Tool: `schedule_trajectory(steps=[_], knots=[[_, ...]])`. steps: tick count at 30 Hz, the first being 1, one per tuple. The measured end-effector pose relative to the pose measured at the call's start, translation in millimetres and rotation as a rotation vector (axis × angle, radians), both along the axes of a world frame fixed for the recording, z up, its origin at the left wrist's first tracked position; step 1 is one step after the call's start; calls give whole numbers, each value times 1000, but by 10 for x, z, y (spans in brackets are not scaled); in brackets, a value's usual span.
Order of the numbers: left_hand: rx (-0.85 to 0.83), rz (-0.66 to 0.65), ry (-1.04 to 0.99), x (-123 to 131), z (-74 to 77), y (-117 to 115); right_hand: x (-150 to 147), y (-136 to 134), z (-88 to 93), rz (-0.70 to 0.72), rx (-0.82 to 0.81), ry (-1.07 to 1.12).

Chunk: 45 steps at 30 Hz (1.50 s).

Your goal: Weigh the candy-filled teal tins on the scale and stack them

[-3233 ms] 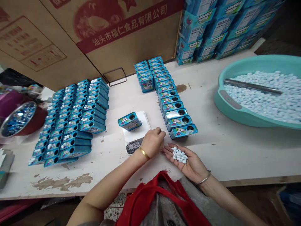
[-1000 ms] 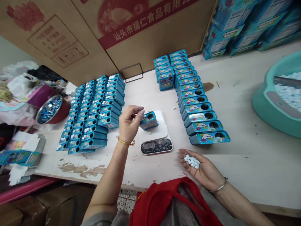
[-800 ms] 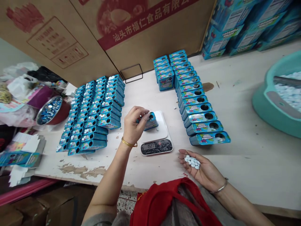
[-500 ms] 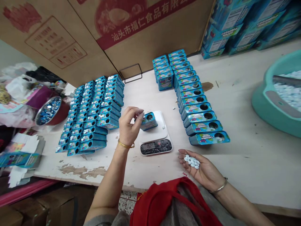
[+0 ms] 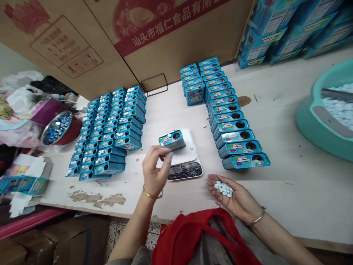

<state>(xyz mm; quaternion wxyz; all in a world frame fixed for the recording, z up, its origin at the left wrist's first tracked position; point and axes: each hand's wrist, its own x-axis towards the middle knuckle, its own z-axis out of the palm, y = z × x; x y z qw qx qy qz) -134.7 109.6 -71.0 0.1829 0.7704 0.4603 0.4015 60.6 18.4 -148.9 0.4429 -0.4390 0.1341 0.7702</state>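
Note:
A blue "Caramelo Macizo" tin [image 5: 172,140] with a round hole in its top lies on the white platform of a digital kitchen scale [image 5: 190,147]. The scale's display [image 5: 177,169] reads about 154. My left hand [image 5: 156,169], wearing a gold bangle, is just in front of the tin, with fingertips pinched together. Nothing shows between them. My right hand [image 5: 234,197] lies palm up above the table's front part, cupping a small heap of white mints [image 5: 223,189].
Rows of blue tins [image 5: 110,136] stand on the white table [image 5: 275,191] to the left, with more rows [image 5: 226,117] to the right. A teal basin [image 5: 317,121] holds white mints at the right edge. Stacked blue boxes [image 5: 275,33] and a large cardboard carton [image 5: 110,40] stand behind.
My left hand has moved back from above the tin toward the scale's front edge, uncovering the tin. The scale's reading has changed from about 152 to about 154.

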Motion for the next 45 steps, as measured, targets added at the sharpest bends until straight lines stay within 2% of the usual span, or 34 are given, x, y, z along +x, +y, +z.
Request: schedule_trajectory(steps=[4, 5, 6, 11, 15, 17, 19, 22, 25, 27, 30, 32, 35, 39, 42, 45], knots=[[-131, -445, 174, 236, -170, -271, -82, 5, 49, 26, 44, 150], [-138, -511, 237, 283, -225, -293, -98, 4, 48, 22, 43, 173], [-136, -521, 295, 318, -280, -285, -109, 2, 41, 19, 39, 174], [-58, -224, 561, 369, -544, 61, -89, -22, -29, 39, 24, 10], [-30, -198, 809, 377, -672, 232, -61, -42, -54, 50, 21, -29], [5, -234, 782, 353, -630, 227, -56, -49, -58, 58, 22, -36], [92, -241, 627, 299, -494, 223, -53, -51, -62, 69, 11, -32], [241, -91, 379, 178, -213, 302, -52, -48, -64, 85, 0, -22], [294, 43, 358, 47, -45, 429, -50, -46, -55, 93, -18, -25], [306, 104, 403, -26, -51, 466, -47, -45, -41, 92, -45, -32], [319, 186, 471, -88, -163, 428, -48, -36, -19, 91, -50, -38], [303, 160, 535, -95, -234, 395, -55, -23, -17, 95, -28, -35], [254, 12, 611, -67, -251, 441, -66, -1, -37, 103, 1, -34], [183, -164, 533, 36, -176, 780, -70, 14, -52, 118, -2, -31], [220, -197, 422, 232, -194, 1235, -81, 25, -11, 132, 2, -43], [245, -261, 391, 536, -328, 1779, -103, 45, 44, 127, 37, -66]])
